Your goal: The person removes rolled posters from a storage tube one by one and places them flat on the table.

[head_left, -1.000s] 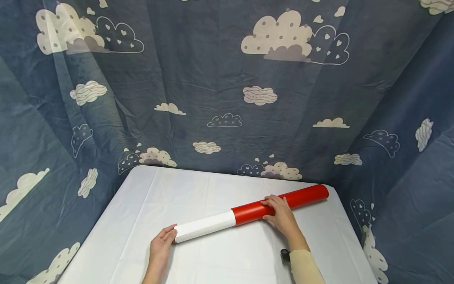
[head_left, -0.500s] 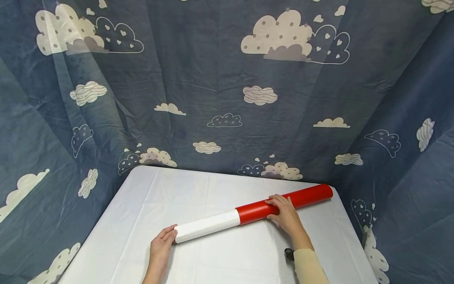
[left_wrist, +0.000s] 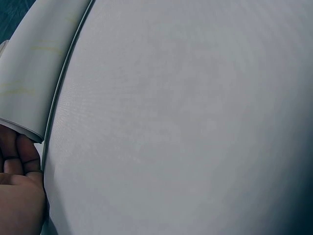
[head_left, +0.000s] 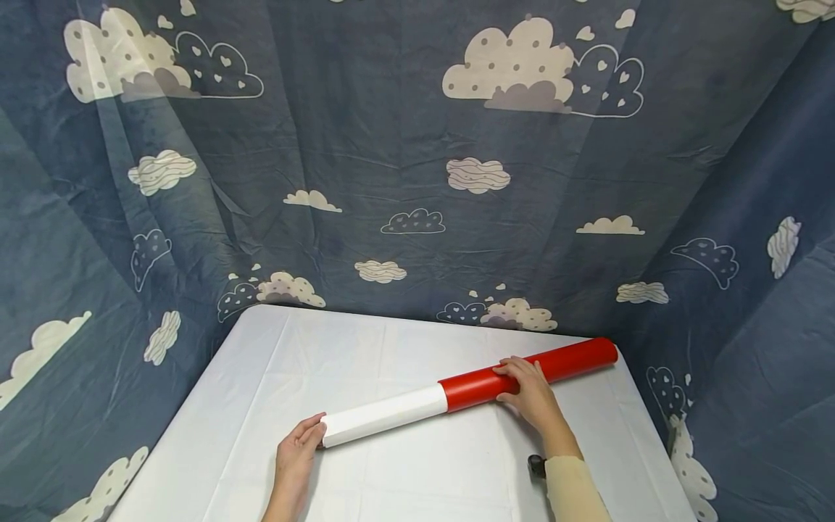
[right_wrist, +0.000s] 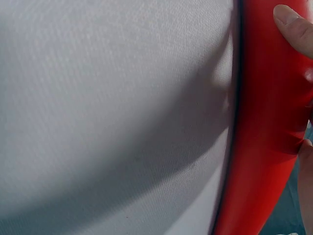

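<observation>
A long white roll [head_left: 385, 415], probably paper, extends from the left end of a red tube [head_left: 580, 361] on the white table. My left hand [head_left: 298, 453] holds the roll's near-left end. In the left wrist view, the fingers [left_wrist: 28, 152] sit at the opening of the roll [left_wrist: 36, 68], which has faint yellow marks. My right hand [head_left: 531, 397] grips the red tube around its middle from above. The thumb and fingers lie on either side of the tube [right_wrist: 266, 112] in the right wrist view. The part of the roll inside the tube is hidden.
A white cloth covers the table [head_left: 417, 471]. Dark blue curtains [head_left: 365, 145] with cloud prints hang behind it and at both sides. The tube's right end lies close to the table's back right corner. A black device [head_left: 537, 466] is at the right wrist.
My right hand and the red tube have moved a little to the right, so more of the white roll shows. The left hand has stayed at the roll's end.
</observation>
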Demonstrator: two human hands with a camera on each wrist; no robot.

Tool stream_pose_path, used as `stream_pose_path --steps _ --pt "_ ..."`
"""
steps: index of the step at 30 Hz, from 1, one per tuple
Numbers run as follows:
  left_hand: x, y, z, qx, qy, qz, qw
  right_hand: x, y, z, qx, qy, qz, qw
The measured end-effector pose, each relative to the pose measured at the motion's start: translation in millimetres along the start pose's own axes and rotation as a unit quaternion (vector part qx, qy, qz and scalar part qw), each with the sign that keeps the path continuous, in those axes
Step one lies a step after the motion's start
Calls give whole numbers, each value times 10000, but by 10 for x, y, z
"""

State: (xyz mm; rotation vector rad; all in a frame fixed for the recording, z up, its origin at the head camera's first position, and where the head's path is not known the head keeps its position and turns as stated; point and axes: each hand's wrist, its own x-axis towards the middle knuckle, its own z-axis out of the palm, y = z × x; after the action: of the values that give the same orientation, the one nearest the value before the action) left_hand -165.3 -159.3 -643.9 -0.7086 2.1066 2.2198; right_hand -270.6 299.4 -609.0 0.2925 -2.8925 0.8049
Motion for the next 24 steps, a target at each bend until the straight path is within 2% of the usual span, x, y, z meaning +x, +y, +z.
stream_pose_path --steps 8,14,24 --pt "2 3 7 -59 -6 6 10000 -7 9 -25 27 -34 99 9999" --pt "-3 9 24 -1 -20 71 10000 3 31 -24 23 -2 25 10000" --pt "-34 65 21 533 128 173 9983 -17 33 -12 56 48 -18 10000"
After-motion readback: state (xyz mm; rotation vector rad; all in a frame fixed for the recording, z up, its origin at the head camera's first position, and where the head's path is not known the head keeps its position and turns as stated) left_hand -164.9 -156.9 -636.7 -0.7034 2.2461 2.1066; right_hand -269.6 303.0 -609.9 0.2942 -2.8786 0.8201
